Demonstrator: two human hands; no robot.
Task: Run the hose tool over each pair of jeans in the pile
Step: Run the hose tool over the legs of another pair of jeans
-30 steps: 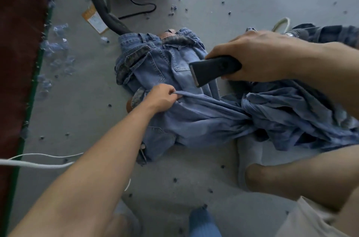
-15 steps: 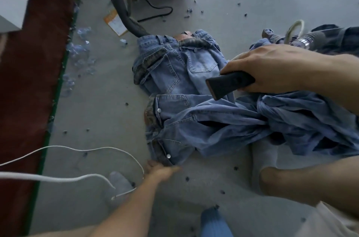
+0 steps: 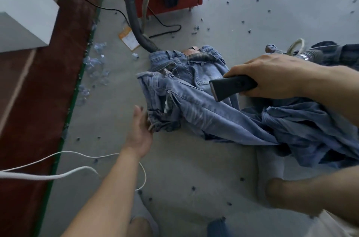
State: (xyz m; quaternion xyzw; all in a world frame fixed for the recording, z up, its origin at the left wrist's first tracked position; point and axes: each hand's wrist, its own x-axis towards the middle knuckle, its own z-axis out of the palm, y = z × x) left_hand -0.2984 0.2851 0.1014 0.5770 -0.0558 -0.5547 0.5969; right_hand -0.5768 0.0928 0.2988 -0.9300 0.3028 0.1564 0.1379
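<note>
the left hand [image 3: 138, 130] is spread, fingertips touching the bunched waistband of the top jeans [image 3: 184, 108] on the floor; the right hand [image 3: 272, 75] is wrapped around the black hose tool [image 3: 232, 88] just above them. best to pull the crumpled, faded blue denim flat, then sweep the nozzle along each leg.

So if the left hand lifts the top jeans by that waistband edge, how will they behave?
The top jeans will likely droop: they already lie creased and bunched. They look fairly heavy for cloth, being thick denim, and their legs run into the pile, so they may drag. The left hand is open at the edge, not gripping.
</note>
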